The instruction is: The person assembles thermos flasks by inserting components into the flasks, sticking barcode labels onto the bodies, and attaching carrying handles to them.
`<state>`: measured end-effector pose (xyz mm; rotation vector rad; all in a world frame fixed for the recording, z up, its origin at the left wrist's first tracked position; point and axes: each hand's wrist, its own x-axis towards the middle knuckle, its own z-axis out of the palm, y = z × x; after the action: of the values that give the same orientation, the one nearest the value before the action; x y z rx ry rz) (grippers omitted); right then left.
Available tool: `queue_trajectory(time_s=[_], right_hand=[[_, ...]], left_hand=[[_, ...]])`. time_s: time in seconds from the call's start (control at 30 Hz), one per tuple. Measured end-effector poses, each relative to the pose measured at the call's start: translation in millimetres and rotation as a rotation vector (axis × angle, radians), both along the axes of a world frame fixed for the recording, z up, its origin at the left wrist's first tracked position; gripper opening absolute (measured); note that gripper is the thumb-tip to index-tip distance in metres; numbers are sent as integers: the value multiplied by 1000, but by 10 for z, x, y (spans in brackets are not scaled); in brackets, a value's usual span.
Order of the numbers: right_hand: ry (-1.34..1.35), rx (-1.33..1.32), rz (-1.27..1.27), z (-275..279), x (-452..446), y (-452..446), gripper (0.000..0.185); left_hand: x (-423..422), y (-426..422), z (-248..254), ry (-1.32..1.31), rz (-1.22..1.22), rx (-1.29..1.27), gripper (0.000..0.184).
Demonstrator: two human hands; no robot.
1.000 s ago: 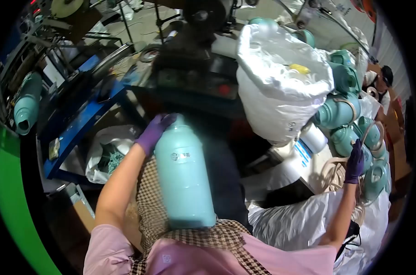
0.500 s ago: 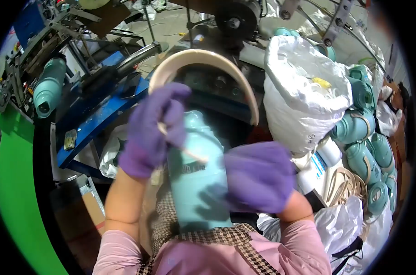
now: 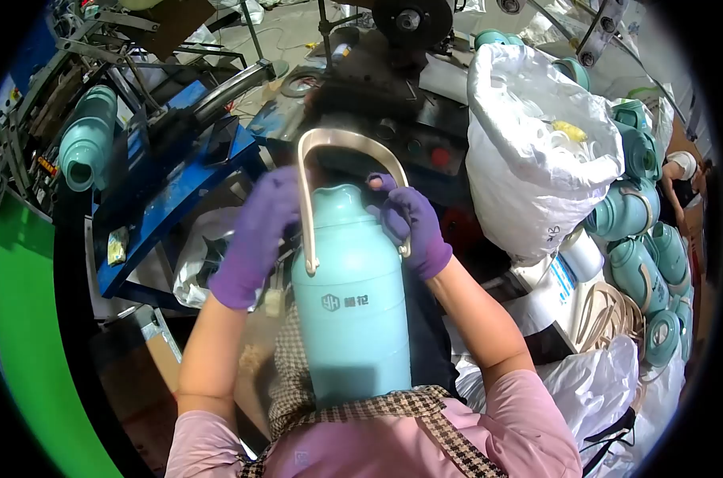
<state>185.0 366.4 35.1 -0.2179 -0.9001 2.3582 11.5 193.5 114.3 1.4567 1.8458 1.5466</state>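
A light-blue thermos flask [image 3: 352, 342] with a dark printed logo stands against my checked apron, its spouted neck pointing away from me. The beige carrying handle [image 3: 352, 139] arches over the neck, its two ends at the flask's shoulders. My right hand [image 3: 413, 227], in a purple glove with one fingertip bare, has its fingers curled at the handle's right side, near that end. My left hand [image 3: 267, 223], also purple-gloved, is beside the handle's left side. Motion smears its fingers, so its grip is unclear.
A white sack [image 3: 529, 159] of clear plastic pieces stands right of the flask. Beyond it are several stacked blue flasks [image 3: 628, 211] and a bundle of beige strips [image 3: 604, 319]. Another flask [image 3: 89, 143] lies on the machine at left, near a blue metal frame [image 3: 158, 207]. A person [image 3: 681, 175] is at far right.
The handle has come down and turned upright over the flask, both ends now at its shoulders. My right hand has moved from the flask's side up to the handle's right end.
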Motion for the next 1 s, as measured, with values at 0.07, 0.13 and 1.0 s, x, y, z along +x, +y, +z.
queue_trajectory(time_s=[0.07,0.13,1.0], right_hand=[[95,-54,60,15,32,-45,20],[53,47,-2,-124,23,-19,18],[29,1204,-285,-15,140,104,66]], left_hand=[[211,-38,13,-154,3,-62,36],[370,-33,-45,-157,65,-31,31],[-213,84,-716,-435,-591,301,43]])
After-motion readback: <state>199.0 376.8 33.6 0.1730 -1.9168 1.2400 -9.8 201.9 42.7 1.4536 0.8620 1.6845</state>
